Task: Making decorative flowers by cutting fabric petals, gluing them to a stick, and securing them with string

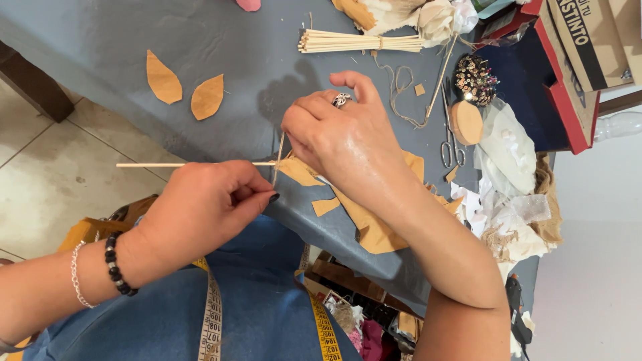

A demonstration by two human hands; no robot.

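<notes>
Fingers of the left hand (200,210) pinch a thin wooden stick (194,164) near its right end, holding it level so that it juts out left over the table edge. Just right of it, the right hand (341,140) nips a short strand of twine (279,157) between thumb and fingertips, held taut and crossing the stick, seemingly to wrap it. Tan leaf-shaped pieces (374,224) lie under the right wrist on the grey table (241,80), close at hand. Farther off rest a bundle of sticks (361,42), two loose leaves (184,89) to the left, and scissors (449,144) to the right.
</notes>
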